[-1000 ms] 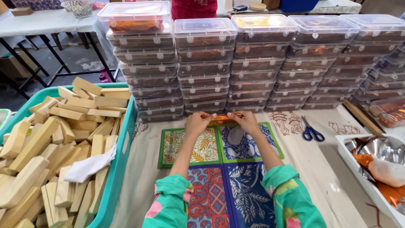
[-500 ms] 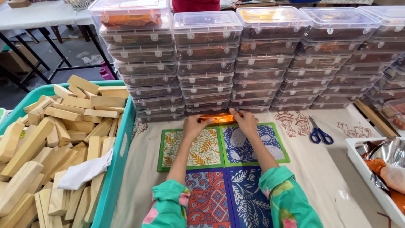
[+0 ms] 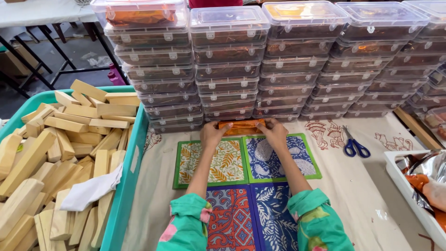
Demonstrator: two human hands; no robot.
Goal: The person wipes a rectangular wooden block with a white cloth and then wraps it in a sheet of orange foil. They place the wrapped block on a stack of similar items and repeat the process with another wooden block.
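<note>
Foil-wrapped orange block [image 3: 241, 126] lies crosswise on your counter [image 3: 353, 186] just before the stacked clear boxes [image 3: 230, 69], its long axis left-to-right, with your left hand [image 3: 213, 135] and right hand [image 3: 274, 133] each pinching one end, equally near.

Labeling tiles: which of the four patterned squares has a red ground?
The near-left square, beside the left sleeve: red-orange ground. The other three are cream or blue.

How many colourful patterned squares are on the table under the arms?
4. Green leafy square upper left, blue square with green border upper right, red and blue square lower left, dark blue square lower right. Sleeves hide parts of the lower two.
</note>
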